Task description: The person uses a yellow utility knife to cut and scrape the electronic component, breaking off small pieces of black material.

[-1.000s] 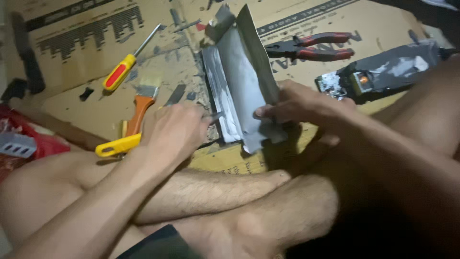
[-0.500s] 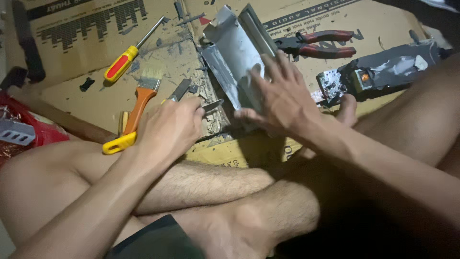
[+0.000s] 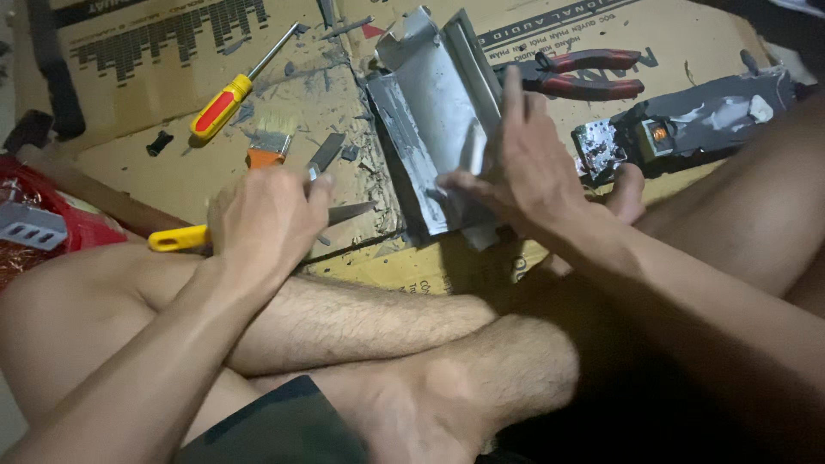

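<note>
I observe the left hand (image 3: pixel 262 219) at centre left of the frame, its grip closed around a flat-bladed tool (image 3: pixel 339 212) with a yellow handle; the blade tip projects toward the grey metal channel piece (image 3: pixel 438 129). Half a second ago this hand sat lower against the channel's near corner; it now lies further left with the blade drawn clear of the metal.

The right hand (image 3: pixel 524 167) is at centre right, fingers spread apart, thumb and fingertips pressing on the channel's right wall and near end. One second ago it was clamped on the lower right edge; the fingers have since opened and risen.

The channel lies on flattened cardboard (image 3: pixel 155 51) in the upper centre of the frame, tilted, its near end touching the right hand. Its position matches the previous picture closely.

Also noted: a red-and-yellow screwdriver (image 3: pixel 225 101) upper left, red-handled pliers (image 3: pixel 584 73) upper right, and a small orange-handled brush (image 3: pixel 268 148) just above the left hand.
</note>
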